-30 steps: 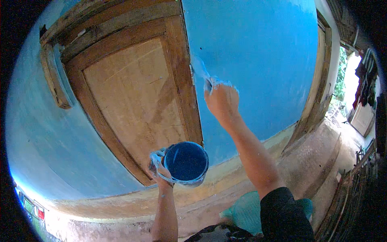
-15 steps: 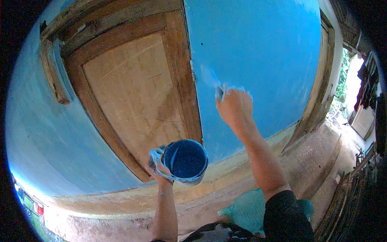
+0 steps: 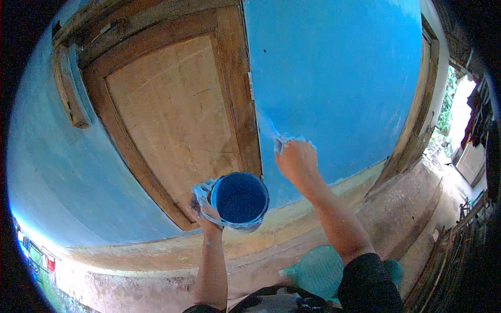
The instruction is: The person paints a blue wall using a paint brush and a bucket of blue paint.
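Left hand (image 3: 204, 211) gripping blue paint can (image 3: 239, 201); right hand (image 3: 296, 160) pressing brush (image 3: 271, 130) to blue wall (image 3: 334, 78) — beside wooden door (image 3: 172, 120)

I see a wooden door (image 3: 177, 120) with a plain light panel, set in a darker brown frame (image 3: 237, 78). A short wooden block (image 3: 70, 91) is fixed to the blue wall (image 3: 339, 68) left of the door. Along the base of the wall I see a pale yellowish band (image 3: 292, 216), and below it a rough brown floor (image 3: 396, 208). A second wooden frame (image 3: 420, 104) stands at the far right, with green foliage (image 3: 448, 104) visible beyond it in daylight. A teal item (image 3: 318, 271) lies near the lower edge.
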The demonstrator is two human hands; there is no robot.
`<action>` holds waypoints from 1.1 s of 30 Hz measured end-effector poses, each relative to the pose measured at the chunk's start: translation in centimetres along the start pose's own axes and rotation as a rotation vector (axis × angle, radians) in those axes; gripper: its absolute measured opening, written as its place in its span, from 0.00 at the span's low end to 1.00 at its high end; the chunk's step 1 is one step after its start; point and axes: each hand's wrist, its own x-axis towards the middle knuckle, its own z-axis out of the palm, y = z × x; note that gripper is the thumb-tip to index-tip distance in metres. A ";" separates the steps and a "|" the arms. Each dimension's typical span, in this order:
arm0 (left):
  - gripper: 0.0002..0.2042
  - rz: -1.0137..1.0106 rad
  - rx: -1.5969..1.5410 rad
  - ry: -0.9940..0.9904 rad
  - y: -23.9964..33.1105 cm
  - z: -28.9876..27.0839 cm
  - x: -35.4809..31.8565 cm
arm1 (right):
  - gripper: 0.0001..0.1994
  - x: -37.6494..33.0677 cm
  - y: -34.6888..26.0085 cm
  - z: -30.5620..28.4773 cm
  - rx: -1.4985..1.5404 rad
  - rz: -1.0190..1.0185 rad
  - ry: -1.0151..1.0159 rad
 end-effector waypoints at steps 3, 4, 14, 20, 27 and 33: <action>0.09 -0.002 -0.048 0.000 -0.2 0.2 -0.1 | 0.12 1.0 0.4 -2.9 -0.004 0.018 0.025; 0.09 -0.006 -0.037 -0.001 -0.2 0.2 -0.1 | 0.12 1.7 0.3 -3.8 0.005 0.021 0.012; 0.09 -0.027 -0.040 0.021 -0.8 0.3 -0.3 | 0.13 1.2 0.7 2.4 0.007 0.038 0.191; 0.10 -0.018 0.005 0.074 -1.4 -0.4 -0.7 | 0.12 -5.5 2.6 5.6 -0.041 0.110 -0.141; 0.08 -0.087 -0.023 0.037 -1.9 -1.0 -0.8 | 0.09 -0.7 2.5 2.5 -0.065 -0.007 0.195; 0.11 -0.055 0.055 0.041 -2.1 -0.5 -1.1 | 0.10 -2.6 1.7 7.2 0.015 0.038 0.247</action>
